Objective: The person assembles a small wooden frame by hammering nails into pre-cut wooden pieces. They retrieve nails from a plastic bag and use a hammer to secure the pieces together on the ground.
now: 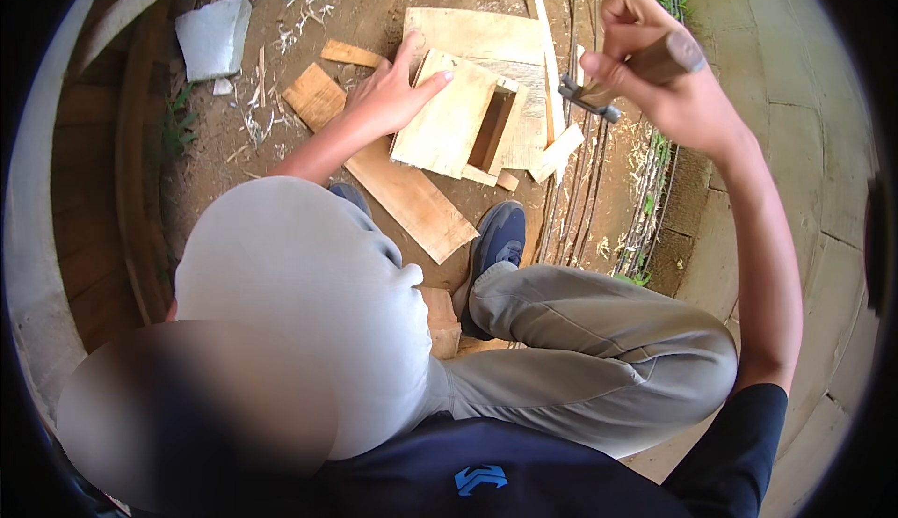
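Observation:
A small box of pale wood (447,114) lies on a board on the ground in front of me, with a rectangular opening on its right side. My left hand (388,95) grips its left edge; the thumb lies over the top face, and the other fingers are partly hidden at the side. Up at the right, my right hand (669,83) is closed around the wooden handle of a hammer (654,61). The hammer's dark metal head (589,99) hangs to the right of the box, apart from it.
A long plank (412,198) and an offcut (315,97) lie left of the box. Behind it is a wide board (468,31), with a thin strip (541,59) alongside. A pale stone slab (213,39) sits far left. Thin rods (582,181) run along the right, beside paving (776,144).

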`<action>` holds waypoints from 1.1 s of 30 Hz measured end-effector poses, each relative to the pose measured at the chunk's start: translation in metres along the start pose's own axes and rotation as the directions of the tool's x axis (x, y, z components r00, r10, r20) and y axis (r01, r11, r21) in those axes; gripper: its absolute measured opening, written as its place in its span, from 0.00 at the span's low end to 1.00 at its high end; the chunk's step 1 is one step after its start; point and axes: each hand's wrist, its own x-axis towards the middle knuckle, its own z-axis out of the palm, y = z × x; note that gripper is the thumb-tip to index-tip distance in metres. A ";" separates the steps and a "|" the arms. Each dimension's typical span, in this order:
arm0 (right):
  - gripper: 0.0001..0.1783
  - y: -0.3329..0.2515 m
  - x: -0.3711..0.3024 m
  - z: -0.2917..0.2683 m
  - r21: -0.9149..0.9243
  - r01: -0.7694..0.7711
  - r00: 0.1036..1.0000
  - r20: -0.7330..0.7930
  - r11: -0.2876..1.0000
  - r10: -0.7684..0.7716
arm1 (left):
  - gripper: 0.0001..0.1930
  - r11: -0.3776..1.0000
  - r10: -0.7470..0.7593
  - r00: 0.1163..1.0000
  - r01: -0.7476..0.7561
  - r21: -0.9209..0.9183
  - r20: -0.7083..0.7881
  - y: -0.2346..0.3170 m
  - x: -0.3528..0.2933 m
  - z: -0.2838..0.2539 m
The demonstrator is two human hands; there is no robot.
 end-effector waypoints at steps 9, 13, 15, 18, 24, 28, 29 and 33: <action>0.22 -0.011 0.062 0.058 0.459 -0.204 0.969 -0.034 0.865 0.246 | 0.56 0.983 -0.039 0.996 0.023 -0.184 -0.084 -0.019 0.003 0.038; 0.21 -0.001 0.082 0.079 0.498 -0.212 0.975 0.046 0.841 0.218 | 0.49 0.971 -0.037 0.975 -0.018 -0.240 -0.220 -0.014 0.000 0.050; 0.20 -0.001 0.088 0.086 0.486 -0.241 0.970 0.086 0.840 0.228 | 0.45 0.970 -0.026 0.970 -0.033 -0.239 -0.240 -0.013 0.000 0.050; 0.19 0.000 0.100 0.095 0.425 -0.226 0.974 0.124 0.877 0.191 | 0.43 0.965 0.002 0.968 -0.068 -0.255 -0.250 -0.013 -0.002 0.048; 0.22 -0.002 0.124 0.114 0.250 -0.217 0.972 0.145 0.943 0.185 | 0.42 0.960 0.024 0.968 -0.092 -0.264 -0.251 -0.014 -0.002 0.046; 0.25 -0.001 0.146 0.132 0.108 -0.069 0.988 0.149 0.992 0.052 | 0.43 0.956 0.018 0.968 -0.090 -0.278 -0.252 -0.020 -0.003 0.045; 0.25 0.001 0.148 0.134 0.093 -0.076 0.989 0.132 0.993 0.063 | 0.43 0.956 0.024 0.968 -0.095 -0.277 -0.249 -0.018 -0.002 0.046; 0.26 0.010 0.153 0.135 0.054 -0.091 0.989 0.121 0.994 0.084 | 0.44 0.955 0.032 0.972 -0.099 -0.278 -0.235 -0.012 0.001 0.048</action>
